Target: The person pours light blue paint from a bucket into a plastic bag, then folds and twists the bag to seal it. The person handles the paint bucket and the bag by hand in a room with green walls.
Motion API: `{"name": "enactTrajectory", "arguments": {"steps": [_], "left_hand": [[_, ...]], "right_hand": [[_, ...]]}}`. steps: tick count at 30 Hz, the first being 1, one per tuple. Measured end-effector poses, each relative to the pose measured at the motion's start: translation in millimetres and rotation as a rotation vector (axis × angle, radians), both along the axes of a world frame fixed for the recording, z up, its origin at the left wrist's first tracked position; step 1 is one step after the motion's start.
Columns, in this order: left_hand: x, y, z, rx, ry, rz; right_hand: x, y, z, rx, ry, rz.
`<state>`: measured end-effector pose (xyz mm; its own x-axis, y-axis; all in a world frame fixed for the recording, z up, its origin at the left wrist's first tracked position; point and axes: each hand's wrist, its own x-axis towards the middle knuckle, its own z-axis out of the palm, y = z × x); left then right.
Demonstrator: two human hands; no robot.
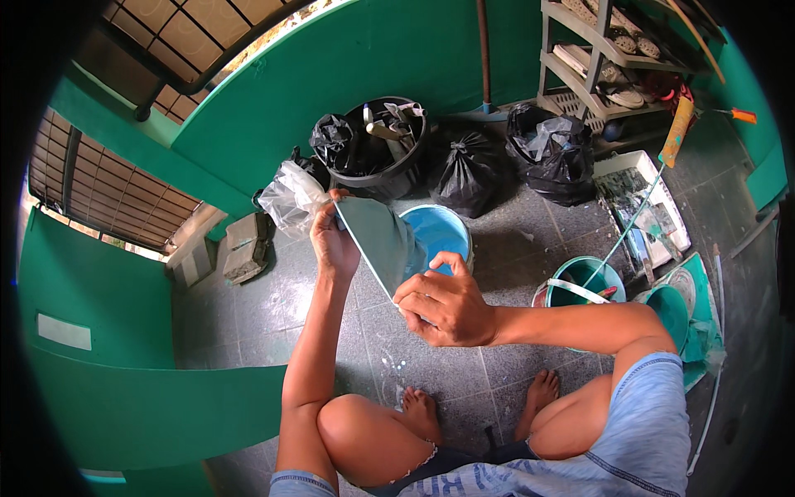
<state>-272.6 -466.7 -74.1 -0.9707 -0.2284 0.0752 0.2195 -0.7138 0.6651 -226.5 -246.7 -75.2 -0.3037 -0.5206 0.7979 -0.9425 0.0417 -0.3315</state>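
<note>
The left hand [329, 242] and right hand [445, 300] both clamp a pale blue-green, cloth-like sheet [378, 236], one edge already straight, not yet set down, partly hiding the round light-blue bucket [445, 230] to its right.

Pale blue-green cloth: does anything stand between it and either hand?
Nothing visible does: the left hand holds the pale blue-green cloth near its upper corner, the right hand near its lower. The blue bucket stands beyond it.
</note>
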Motion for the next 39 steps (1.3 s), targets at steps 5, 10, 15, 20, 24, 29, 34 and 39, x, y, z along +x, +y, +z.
{"name": "enactTrajectory", "arguments": {"steps": [5,10,15,20,24,29,34,39], "left_hand": [[3,0,6,0.015,0.033,-0.109],[4,6,12,-0.016,0.031,-0.083],[1,-1,6,0.000,0.054,-0.078],[-2,-5,-2,-0.209,-0.004,0.090],[3,-8,-6,-0.452,-0.080,0.188],[4,-10,-14,-0.602,-0.068,0.212],[7,-9,-17,-0.632,-0.113,0.180],[5,-6,-23,-0.693,-0.162,0.104]], "right_hand": [[5,5,-2,-0.021,-0.196,-0.024],[-4,12,-5,-0.050,-0.242,-0.035],[-28,22,4,-0.045,-0.194,-0.123],[-75,29,10,-0.218,-0.455,-0.205],[-108,38,2,-0.199,-0.825,-0.031],[-110,36,11,-0.256,-0.694,-0.052],[-101,31,14,-0.297,-0.620,-0.056],[-111,32,8,-0.313,-0.703,-0.065]]}}
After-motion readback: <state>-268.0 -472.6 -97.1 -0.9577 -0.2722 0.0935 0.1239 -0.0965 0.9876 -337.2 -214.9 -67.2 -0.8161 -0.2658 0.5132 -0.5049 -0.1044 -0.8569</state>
